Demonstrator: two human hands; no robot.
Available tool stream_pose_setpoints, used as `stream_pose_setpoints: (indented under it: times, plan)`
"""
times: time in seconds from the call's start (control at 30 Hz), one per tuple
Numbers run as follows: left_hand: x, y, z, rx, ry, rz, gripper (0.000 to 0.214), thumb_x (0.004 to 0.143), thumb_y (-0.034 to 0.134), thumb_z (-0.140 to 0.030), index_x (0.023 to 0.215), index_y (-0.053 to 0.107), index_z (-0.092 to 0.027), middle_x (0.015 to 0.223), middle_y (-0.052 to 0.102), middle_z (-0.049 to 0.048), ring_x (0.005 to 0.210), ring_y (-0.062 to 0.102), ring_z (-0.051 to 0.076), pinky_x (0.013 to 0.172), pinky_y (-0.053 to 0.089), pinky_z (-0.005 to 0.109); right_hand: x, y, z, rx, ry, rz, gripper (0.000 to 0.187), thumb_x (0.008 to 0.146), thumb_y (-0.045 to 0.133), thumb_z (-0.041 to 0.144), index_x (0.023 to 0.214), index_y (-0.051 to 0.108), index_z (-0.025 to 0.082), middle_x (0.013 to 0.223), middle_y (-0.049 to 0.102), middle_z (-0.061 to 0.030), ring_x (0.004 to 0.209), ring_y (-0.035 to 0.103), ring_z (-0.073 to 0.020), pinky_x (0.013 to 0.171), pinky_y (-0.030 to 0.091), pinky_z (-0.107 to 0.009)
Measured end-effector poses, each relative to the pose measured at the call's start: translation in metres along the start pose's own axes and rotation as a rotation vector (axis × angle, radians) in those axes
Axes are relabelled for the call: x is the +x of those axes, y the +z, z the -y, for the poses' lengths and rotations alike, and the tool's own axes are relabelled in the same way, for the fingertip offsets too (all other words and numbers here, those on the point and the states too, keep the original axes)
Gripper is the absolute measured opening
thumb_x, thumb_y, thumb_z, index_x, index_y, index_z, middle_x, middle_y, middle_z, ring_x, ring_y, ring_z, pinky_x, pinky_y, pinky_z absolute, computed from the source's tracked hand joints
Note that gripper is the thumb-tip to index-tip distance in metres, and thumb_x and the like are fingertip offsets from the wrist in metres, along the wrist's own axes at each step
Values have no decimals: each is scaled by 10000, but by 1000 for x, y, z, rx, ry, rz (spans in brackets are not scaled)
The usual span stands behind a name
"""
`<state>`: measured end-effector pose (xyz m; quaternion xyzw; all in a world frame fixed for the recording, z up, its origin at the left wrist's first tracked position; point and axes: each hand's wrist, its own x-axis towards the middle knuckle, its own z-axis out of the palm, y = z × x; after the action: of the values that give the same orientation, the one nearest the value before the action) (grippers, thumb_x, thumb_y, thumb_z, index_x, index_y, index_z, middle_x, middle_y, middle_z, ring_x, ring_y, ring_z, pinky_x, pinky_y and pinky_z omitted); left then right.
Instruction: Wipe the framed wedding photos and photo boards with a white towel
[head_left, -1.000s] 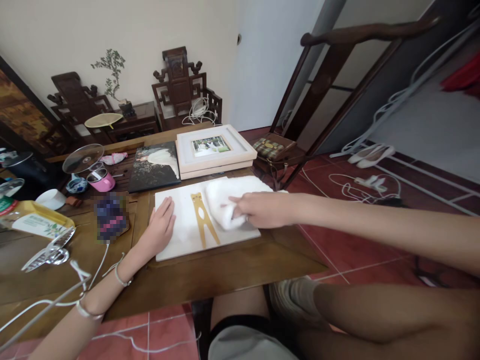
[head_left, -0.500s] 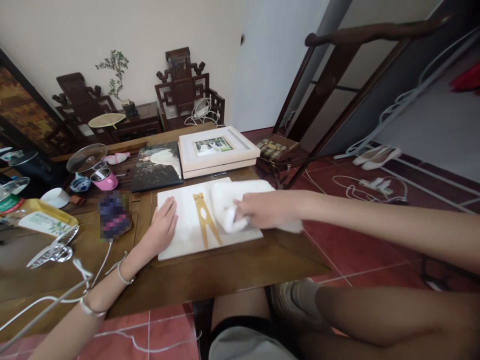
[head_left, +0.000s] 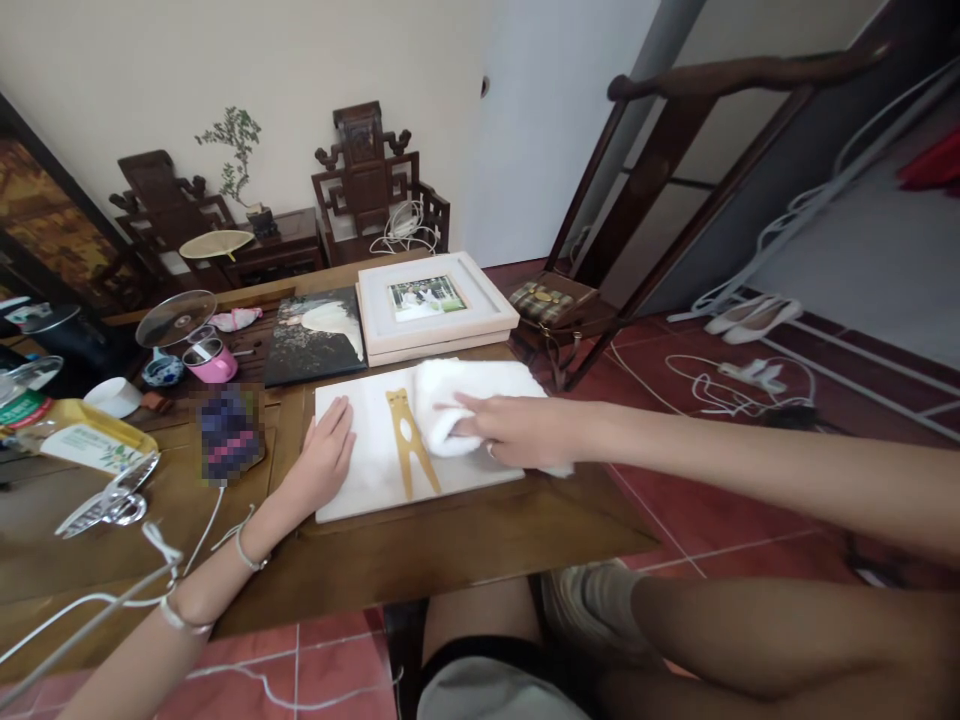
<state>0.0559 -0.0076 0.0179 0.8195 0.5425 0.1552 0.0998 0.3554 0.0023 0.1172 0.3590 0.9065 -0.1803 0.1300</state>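
Observation:
A white board (head_left: 360,470) with a gold clip-shaped stand (head_left: 409,450) on it lies flat near the front of the wooden table (head_left: 450,545). My left hand (head_left: 326,455) rests open and flat on the board's left edge. My right hand (head_left: 510,430) presses a white cloth (head_left: 465,395) down on the board's right half, fingers laid over the cloth.
Behind the board are a white framed photo (head_left: 431,300) on a second frame and a dark canvas print (head_left: 315,335). To the left stand a pink cup (head_left: 210,360), a yellow tray (head_left: 82,435), a hair clip (head_left: 109,500) and white cables (head_left: 112,590). Carved chairs (head_left: 371,180) line the wall.
My right hand slid the cloth a little toward the left and up across the board. My left hand stayed in place.

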Motion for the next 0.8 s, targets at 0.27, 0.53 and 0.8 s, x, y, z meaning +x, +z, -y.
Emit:
stream_pose_setpoints:
  times: [0.27, 0.53, 0.8]
  plan:
    - [2, 4, 1, -4, -15, 7, 503, 1003, 277, -295, 1475, 352, -139, 1584, 308, 171, 1485, 233, 283, 1188, 210, 560, 3, 69, -36, -187, -365, -403, 345, 788, 520, 121, 1069, 715, 170, 1579, 297, -131, 1474, 77, -382, 1105, 123, -717]
    - [4, 3, 4, -24, -1, 13, 501, 1007, 277, -306, 1482, 340, -158, 1586, 305, 166, 1486, 231, 273, 1194, 189, 557, -20, 94, -27, -279, -734, -477, 165, 774, 563, 157, 786, 717, 215, 1545, 380, -61, 1465, 152, -369, 1136, 79, -699]
    - [2, 1, 1, 2, 6, 16, 500, 1001, 286, -289, 1472, 354, -136, 1577, 319, 179, 1482, 242, 283, 1185, 229, 551, 7, 57, -34, -156, -335, -371, 325, 850, 477, 147, 1091, 695, 148, 1581, 273, -151, 1472, 90, -384, 1070, 163, -749]
